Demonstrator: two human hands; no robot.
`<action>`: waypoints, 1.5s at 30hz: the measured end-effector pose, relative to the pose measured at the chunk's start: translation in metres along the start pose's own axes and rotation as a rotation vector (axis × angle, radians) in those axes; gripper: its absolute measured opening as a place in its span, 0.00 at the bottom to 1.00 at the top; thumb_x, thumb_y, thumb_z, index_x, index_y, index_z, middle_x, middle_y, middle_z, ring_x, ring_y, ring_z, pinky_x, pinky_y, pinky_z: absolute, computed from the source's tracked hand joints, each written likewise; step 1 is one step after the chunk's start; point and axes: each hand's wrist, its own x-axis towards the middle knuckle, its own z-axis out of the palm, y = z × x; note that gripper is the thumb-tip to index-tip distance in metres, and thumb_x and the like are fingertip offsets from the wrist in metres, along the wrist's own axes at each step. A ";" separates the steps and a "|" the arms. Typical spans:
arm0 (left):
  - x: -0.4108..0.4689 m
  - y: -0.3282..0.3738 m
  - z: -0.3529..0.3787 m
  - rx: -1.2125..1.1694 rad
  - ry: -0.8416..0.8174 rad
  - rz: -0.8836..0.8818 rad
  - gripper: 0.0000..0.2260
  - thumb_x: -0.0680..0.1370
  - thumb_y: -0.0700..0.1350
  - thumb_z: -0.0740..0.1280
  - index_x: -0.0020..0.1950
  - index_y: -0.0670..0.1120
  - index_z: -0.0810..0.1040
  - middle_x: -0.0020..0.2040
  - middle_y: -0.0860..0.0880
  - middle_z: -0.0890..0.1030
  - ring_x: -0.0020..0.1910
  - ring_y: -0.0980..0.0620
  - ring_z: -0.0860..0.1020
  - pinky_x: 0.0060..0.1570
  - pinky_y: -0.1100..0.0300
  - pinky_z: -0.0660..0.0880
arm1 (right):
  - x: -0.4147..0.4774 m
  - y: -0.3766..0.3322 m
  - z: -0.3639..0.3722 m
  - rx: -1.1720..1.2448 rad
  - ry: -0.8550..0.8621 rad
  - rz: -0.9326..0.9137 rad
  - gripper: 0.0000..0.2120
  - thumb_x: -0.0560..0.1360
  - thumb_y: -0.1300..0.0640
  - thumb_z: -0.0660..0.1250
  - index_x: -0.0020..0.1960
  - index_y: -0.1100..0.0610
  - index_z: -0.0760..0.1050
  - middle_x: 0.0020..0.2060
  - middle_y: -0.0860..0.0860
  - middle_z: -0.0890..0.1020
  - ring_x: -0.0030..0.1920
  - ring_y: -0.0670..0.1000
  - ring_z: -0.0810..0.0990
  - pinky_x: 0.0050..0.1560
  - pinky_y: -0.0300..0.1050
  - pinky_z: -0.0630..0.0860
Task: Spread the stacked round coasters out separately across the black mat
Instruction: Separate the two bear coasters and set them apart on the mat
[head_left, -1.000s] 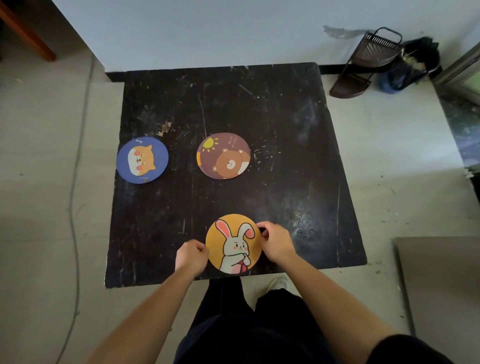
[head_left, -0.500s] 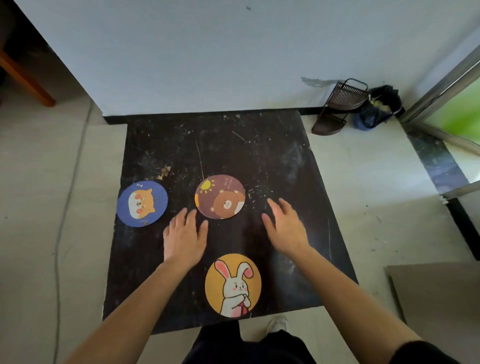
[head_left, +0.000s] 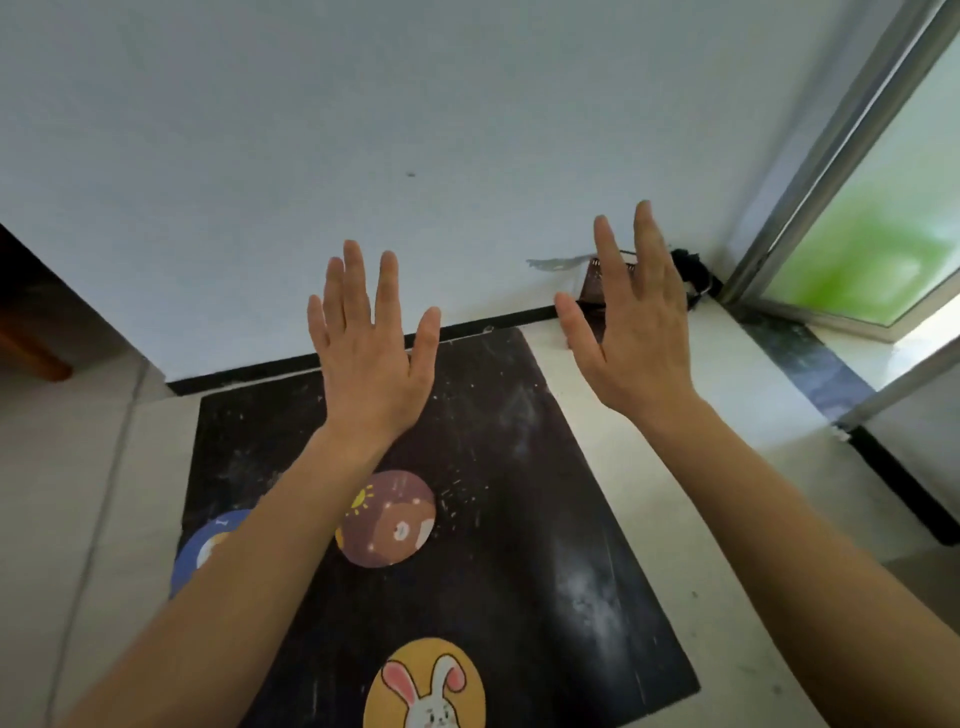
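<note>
Three round coasters lie apart on the black mat (head_left: 519, 519). An orange rabbit coaster (head_left: 423, 686) sits at the near edge, cut off by the frame bottom. A brown bear coaster (head_left: 389, 519) lies mid-mat. A blue coaster (head_left: 205, 545) at the left is mostly hidden behind my left forearm. My left hand (head_left: 371, 348) and my right hand (head_left: 631, 327) are raised high above the mat, backs toward me, fingers spread, holding nothing.
A white wall with a black baseboard (head_left: 249, 371) runs behind the mat. A dark wire rack (head_left: 592, 283) stands by the wall, partly behind my right hand. A sliding door frame (head_left: 810, 171) is at the right. Pale floor tiles surround the mat.
Both hands let go of the rabbit coaster, which stays at the near edge, then lifted up and away from the mat with fingers spread. The view tilted upward toward the wall.
</note>
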 end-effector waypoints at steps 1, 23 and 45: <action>0.001 0.020 0.005 0.001 -0.011 0.010 0.30 0.82 0.62 0.47 0.81 0.49 0.49 0.82 0.42 0.46 0.81 0.43 0.45 0.77 0.40 0.45 | 0.000 0.017 -0.009 -0.001 0.014 -0.005 0.33 0.81 0.39 0.55 0.80 0.51 0.51 0.80 0.59 0.50 0.79 0.57 0.50 0.76 0.55 0.52; -0.030 0.328 0.121 0.298 -0.144 -0.049 0.32 0.81 0.64 0.42 0.81 0.49 0.45 0.82 0.41 0.42 0.80 0.43 0.41 0.77 0.38 0.47 | 0.009 0.353 -0.079 0.059 -0.229 -0.126 0.36 0.81 0.37 0.52 0.81 0.53 0.46 0.80 0.60 0.47 0.79 0.61 0.49 0.76 0.60 0.53; 0.084 0.157 0.203 0.336 -0.123 -0.707 0.32 0.81 0.63 0.41 0.81 0.46 0.46 0.81 0.38 0.48 0.80 0.39 0.47 0.75 0.36 0.52 | 0.194 0.231 0.193 0.156 -0.540 -0.590 0.36 0.81 0.34 0.46 0.79 0.49 0.33 0.79 0.56 0.37 0.79 0.58 0.41 0.77 0.58 0.44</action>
